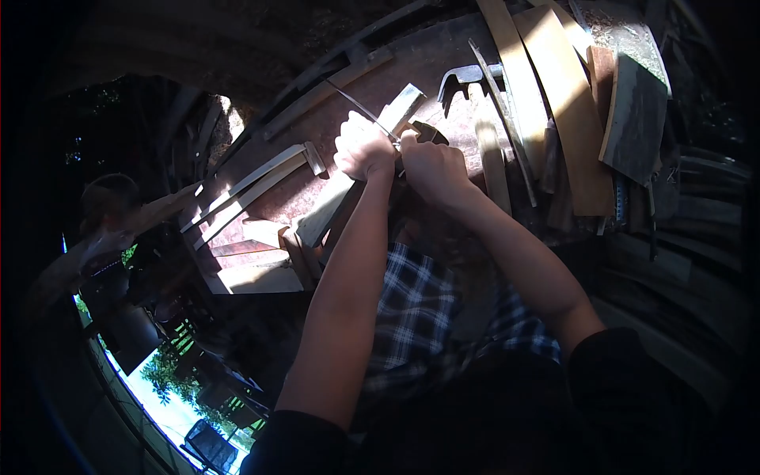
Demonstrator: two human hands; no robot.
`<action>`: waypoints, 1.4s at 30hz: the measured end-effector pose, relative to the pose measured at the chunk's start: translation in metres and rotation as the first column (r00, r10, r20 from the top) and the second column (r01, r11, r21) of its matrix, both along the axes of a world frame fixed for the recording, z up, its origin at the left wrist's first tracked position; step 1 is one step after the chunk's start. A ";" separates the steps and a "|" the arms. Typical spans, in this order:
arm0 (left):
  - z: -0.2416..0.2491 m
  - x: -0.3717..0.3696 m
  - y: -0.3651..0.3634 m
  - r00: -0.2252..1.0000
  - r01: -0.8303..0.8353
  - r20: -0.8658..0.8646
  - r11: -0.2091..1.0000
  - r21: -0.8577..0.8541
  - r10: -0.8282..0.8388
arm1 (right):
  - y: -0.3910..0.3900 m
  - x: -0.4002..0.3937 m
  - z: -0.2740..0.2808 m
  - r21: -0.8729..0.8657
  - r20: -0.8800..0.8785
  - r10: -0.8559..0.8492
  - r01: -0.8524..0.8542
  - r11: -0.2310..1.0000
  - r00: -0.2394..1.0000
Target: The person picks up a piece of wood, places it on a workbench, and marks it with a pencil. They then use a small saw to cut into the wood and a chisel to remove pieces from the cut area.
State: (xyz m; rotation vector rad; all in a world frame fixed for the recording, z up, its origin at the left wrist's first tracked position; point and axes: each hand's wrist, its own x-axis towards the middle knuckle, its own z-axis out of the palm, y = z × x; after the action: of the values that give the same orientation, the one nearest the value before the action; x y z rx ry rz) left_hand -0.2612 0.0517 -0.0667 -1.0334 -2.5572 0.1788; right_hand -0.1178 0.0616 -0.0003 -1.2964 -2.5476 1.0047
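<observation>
My left hand (364, 148) is closed in a fist over a pale wooden block (323, 212), which slants under both hands; what its fingers grip is hidden. Close beside it, my right hand (437, 168) is closed, thumb toward the left hand. A long thin dark blade-like strip (354, 100) runs from the upper left down to the right hand's thumb, passing the left knuckles. Its kind does not show. Beyond the right fingers sits a dark angular piece (430, 133). To the right lies a claw hammer (467, 76) with a wooden handle.
Long boards (564, 103) and a thin stick (507, 127) lie on the worktable's right side. A wooden frame-like piece (257, 186) and several offcuts (257, 273) lie at left. A person (111, 229) is at the far left, reaching toward the table. A chair (210, 445) stands below.
</observation>
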 end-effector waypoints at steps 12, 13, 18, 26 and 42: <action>-0.005 0.001 0.001 0.997 -0.050 0.055 0.999 -0.023 0.051 | -0.002 0.013 0.025 -0.225 0.108 0.051 -0.025 0.974 0.993; -0.009 0.000 0.000 0.999 -0.027 0.036 1.000 0.005 0.027 | 0.000 0.007 0.024 -0.219 0.095 0.034 -0.012 0.976 0.995; -0.034 -0.012 -0.005 0.998 -0.034 -0.051 0.993 0.114 0.040 | -0.022 0.052 0.053 -0.315 0.101 0.066 -0.031 0.949 0.993; 0.006 0.008 0.003 0.997 -0.026 0.075 0.994 -0.109 0.034 | -0.001 0.001 0.017 -0.219 0.037 -0.019 0.027 0.975 0.999; 0.013 0.004 0.011 0.959 -0.163 0.241 0.986 0.037 0.149 | 0.002 0.017 -0.010 -0.076 0.018 0.014 -0.013 0.997 1.000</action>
State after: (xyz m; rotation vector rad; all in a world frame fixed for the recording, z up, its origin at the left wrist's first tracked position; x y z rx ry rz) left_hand -0.2567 0.0630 -0.0533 -0.8779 -2.8440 0.0240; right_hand -0.1013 0.0634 -0.0104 -1.3151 -2.5584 1.1074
